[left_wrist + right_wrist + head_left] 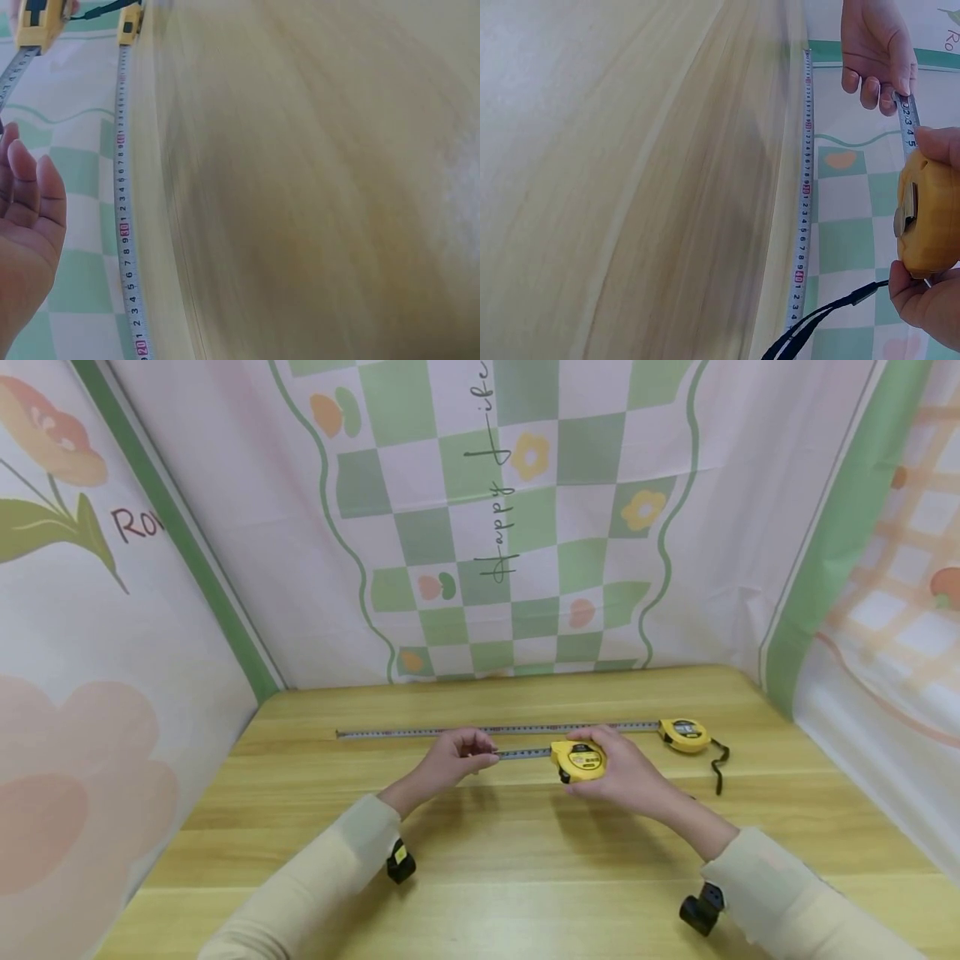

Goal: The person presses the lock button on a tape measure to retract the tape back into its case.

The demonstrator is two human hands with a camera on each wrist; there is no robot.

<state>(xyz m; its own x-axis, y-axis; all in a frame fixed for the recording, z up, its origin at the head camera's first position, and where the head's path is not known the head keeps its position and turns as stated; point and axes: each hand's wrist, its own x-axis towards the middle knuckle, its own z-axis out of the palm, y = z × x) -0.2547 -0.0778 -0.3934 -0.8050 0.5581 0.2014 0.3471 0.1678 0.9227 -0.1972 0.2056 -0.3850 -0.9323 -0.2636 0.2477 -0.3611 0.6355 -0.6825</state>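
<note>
Right hand (626,772) grips the yellow tape measure (578,761) just above the tabletop (480,852); left hand (450,762) pinches its blade (522,753) end. If that pinch slips, the blade would likely snap back and sting fingers

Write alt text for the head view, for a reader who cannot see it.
Over a wooden table, the right hand grips a yellow tape measure while the left hand pinches the end of its short pulled-out blade. Behind them lies a second tape measure, its blade extended far left.
</note>
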